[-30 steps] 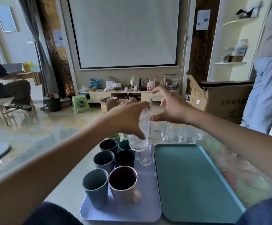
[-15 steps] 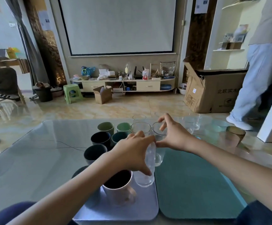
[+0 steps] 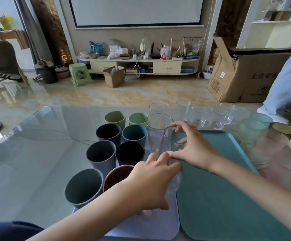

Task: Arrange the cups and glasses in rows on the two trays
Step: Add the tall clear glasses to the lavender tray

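My left hand (image 3: 151,181) is shut on a clear glass (image 3: 175,181), low over the right edge of the lilac tray (image 3: 141,230). Just beyond it, my right hand (image 3: 195,148) pinches a second clear glass (image 3: 173,136) by its rim, tilted; where the two glasses meet is hard to make out. A tall clear glass (image 3: 156,129) stands on the lilac tray behind them. Several coloured cups (image 3: 103,155) fill that tray in two columns. The teal tray (image 3: 219,197) lies to the right with nothing on it.
Several clear glasses (image 3: 202,117) stand on the glass table behind the teal tray. Frosted green cups (image 3: 251,129) and a brass-coloured cup (image 3: 283,130) sit at the far right. A person's leg (image 3: 284,91) is beyond the table at the right.
Both hands have come down from chest height to tray level with their glasses. The view has tilted down toward the table.
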`<action>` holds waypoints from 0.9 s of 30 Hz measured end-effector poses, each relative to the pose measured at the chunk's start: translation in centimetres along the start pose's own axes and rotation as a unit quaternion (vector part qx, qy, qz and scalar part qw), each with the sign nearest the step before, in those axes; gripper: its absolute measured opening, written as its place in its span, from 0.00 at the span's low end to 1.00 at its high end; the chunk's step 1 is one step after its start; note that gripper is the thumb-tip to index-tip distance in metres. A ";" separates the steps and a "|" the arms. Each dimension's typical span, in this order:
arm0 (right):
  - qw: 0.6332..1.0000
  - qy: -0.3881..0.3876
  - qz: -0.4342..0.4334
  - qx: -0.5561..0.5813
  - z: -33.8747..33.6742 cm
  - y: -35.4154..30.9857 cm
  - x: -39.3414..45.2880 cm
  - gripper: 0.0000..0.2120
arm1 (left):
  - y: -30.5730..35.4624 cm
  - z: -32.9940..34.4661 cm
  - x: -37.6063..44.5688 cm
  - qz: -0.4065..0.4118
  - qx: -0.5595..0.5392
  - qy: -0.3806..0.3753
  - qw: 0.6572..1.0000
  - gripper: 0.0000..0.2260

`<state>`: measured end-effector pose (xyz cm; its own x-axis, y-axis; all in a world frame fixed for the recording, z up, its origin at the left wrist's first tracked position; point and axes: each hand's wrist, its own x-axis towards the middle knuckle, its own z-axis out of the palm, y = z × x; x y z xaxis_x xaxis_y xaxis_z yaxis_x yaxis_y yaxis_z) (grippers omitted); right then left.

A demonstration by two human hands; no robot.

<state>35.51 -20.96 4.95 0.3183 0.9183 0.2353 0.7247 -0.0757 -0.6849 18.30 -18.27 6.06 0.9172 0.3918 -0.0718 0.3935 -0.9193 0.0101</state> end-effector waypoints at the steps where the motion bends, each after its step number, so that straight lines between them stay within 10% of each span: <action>1: 1.000 -0.001 -0.004 0.007 0.3 0.1 0.1 0.40 | -0.1 0.2 0.0 0.000 0.001 -0.002 1.000 0.38; 27: 0.979 -0.043 -0.027 0.199 3.7 1.4 -0.4 0.37 | 0.1 0.9 -0.6 0.000 0.017 0.001 1.000 0.40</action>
<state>34.14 -20.04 1.36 0.2207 0.9477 0.2307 0.4377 0.1152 -0.8917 17.76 -18.59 5.25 0.9173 0.3922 -0.0696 0.3914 -0.9199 -0.0246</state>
